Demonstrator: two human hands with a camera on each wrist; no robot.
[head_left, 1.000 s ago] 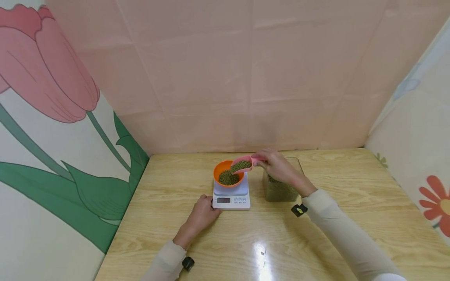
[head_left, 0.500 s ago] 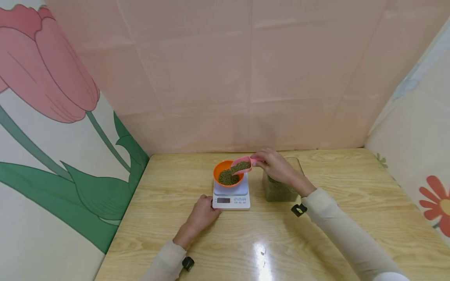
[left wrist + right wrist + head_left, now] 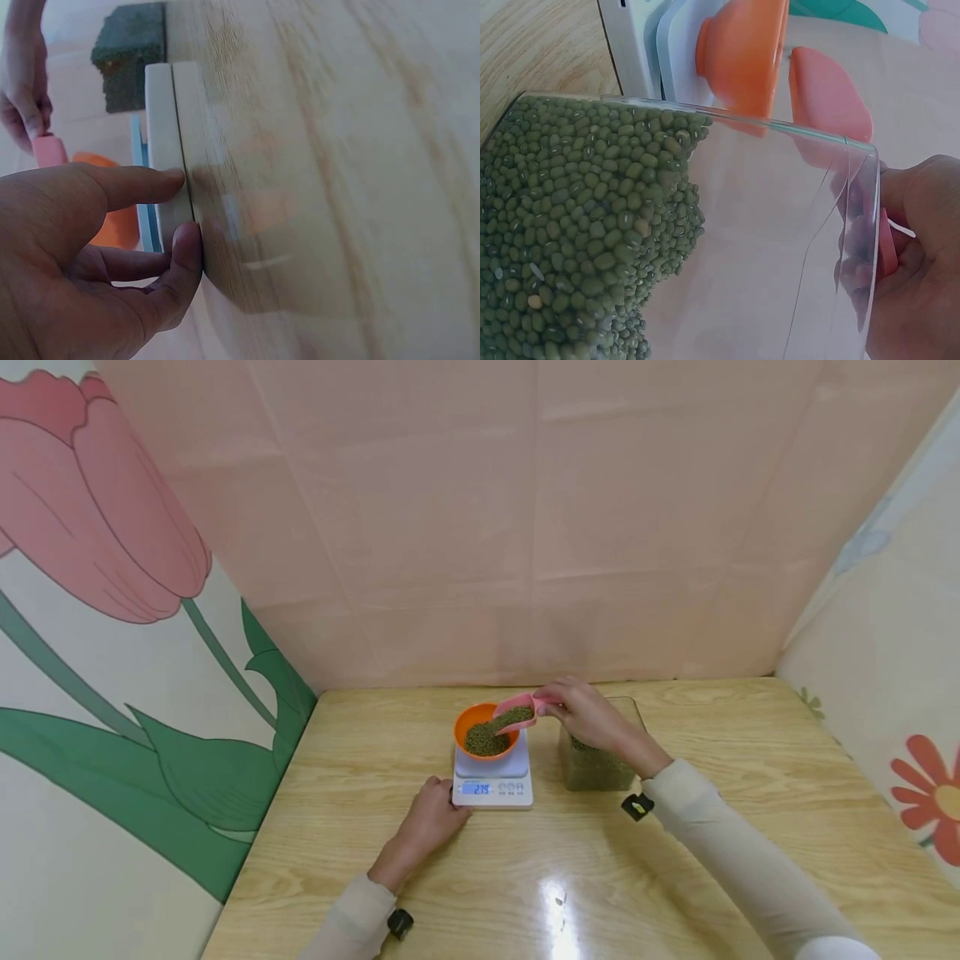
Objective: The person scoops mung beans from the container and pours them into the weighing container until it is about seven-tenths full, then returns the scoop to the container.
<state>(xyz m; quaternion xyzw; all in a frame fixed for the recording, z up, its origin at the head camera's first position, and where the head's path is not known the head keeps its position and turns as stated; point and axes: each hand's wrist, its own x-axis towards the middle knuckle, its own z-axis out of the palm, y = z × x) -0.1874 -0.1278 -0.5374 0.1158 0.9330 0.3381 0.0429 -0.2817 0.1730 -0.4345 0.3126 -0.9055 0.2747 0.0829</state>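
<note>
Right grip (image 3: 592, 714) pinches the pink scoop (image 3: 510, 702), tipped over the orange bowl (image 3: 463, 720), probably so the beans (image 3: 514, 717) drop inside. Left grip (image 3: 431, 820) holds the scale (image 3: 516, 766) under that bowl, steadying it I guess.

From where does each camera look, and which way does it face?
Head: from the head, forward and down at the white digital scale; left hand, right hand and pale fabric sleeves show.
Left wrist: from that wrist, at the scale's edge; left hand near, right hand beyond.
Right wrist: from that wrist, at a clear boxy container of green beans; right hand shows.
Both wrist views share a round orange bowl and pink scoop.
</note>
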